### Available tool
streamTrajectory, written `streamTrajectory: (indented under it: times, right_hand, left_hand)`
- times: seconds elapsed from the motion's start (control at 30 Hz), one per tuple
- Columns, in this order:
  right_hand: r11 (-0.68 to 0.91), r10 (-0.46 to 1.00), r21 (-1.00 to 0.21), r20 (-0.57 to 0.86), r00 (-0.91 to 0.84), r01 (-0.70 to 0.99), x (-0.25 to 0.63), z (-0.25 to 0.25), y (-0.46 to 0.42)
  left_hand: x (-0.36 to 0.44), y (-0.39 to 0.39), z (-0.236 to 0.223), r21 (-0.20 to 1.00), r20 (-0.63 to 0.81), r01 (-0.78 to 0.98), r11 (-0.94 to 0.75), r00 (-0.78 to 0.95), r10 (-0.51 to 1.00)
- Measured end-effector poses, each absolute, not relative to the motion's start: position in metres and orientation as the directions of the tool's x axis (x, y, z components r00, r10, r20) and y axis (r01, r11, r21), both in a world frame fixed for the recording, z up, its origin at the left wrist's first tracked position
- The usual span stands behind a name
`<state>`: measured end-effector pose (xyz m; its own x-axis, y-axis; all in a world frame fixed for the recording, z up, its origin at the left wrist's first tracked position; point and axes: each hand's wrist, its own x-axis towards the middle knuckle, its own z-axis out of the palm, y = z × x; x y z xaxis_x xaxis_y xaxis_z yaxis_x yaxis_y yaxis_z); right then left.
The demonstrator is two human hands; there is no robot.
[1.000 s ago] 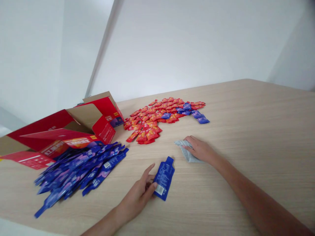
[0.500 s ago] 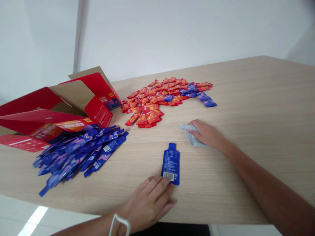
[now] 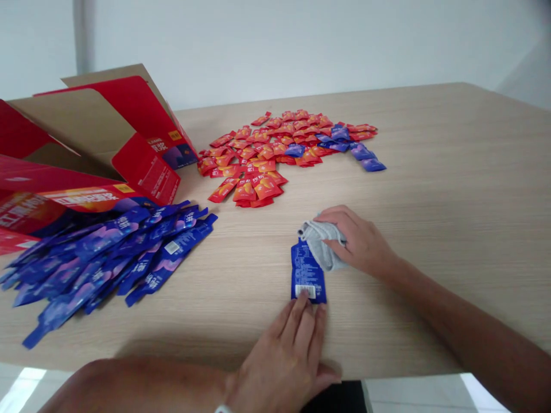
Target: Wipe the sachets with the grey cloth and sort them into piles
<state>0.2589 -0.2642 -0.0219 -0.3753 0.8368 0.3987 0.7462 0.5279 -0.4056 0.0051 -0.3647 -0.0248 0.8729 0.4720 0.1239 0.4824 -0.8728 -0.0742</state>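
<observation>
A blue pouch (image 3: 305,271) lies flat on the table, its barcode side up and its narrow neck pointing away from me. My left hand (image 3: 289,350) rests its outstretched fingertips on the pouch's near end. A folded grey cloth (image 3: 325,244) is gripped in my right hand (image 3: 355,238), and it covers part of the pouch's neck and upper right side. To the left, a heap of similar blue pouches (image 3: 112,252) is spread in front of an open red box.
The open red cardboard box (image 3: 146,166) stands at the left with its flaps up. Small red-orange packets (image 3: 262,152) are piled toward the back, with several small blue-purple packets (image 3: 365,156) at their right side. A white wall (image 3: 301,46) rises behind the table.
My right hand has brought the cloth left onto the pouch's neck. My left hand has moved right, its fingers now lying on the pouch's near edge. The view has shifted.
</observation>
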Motion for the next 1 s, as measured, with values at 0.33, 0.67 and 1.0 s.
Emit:
streamTrajectory:
  times: [0.33,0.67,1.0]
  right_hand:
    - [0.667,0.74,-0.3,0.156,-0.655,0.682,0.217,-0.039,-0.271]
    - [0.441,0.887,-0.287,0.282,-0.365,0.85,0.234,-0.014,-0.252]
    - [0.543,0.821,-0.305,0.0,-0.571,0.782,0.215,-0.035,-0.257]
  left_hand:
    - [0.006,-0.359,-0.033,0.009,0.126,0.5,-0.866,0.859,0.497]
    - [0.006,-0.356,-0.04,0.009,0.132,0.458,-0.889,0.881,0.455]
    - [0.009,-0.355,-0.042,0.072,0.157,0.47,-0.88,0.866,0.475]
